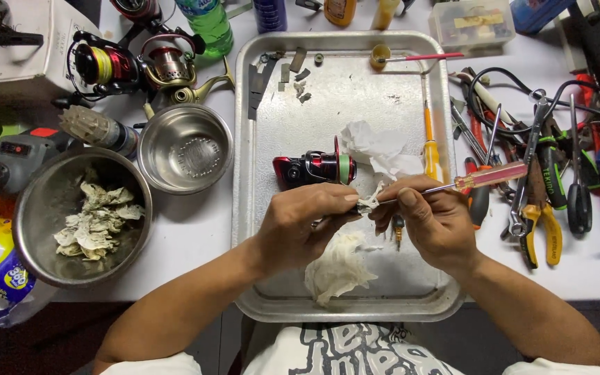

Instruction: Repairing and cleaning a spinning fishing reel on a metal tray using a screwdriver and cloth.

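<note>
A small part wrapped in tissue [368, 203] is pinched by the closed left hand [305, 221] over the metal tray [345, 90], prob. to catch dirt, while the red-handled screwdriver [489, 176] is gripped tight by the right hand [433, 221], tip at the part.

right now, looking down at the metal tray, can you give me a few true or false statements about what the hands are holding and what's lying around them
1. The right hand holds a screwdriver with a clear red handle. True.
2. The left hand holds yellow-handled pliers. False: it pinches a small part wrapped in white tissue; the yellow-handled pliers lie on the table to the right.
3. A red and black fishing reel body lies on the silver metal tray. True.
4. The large steel bowl on the left holds screws. False: it holds crumpled, soiled tissue wads.
5. A yellow-handled screwdriver lies on the tray. True.
</note>
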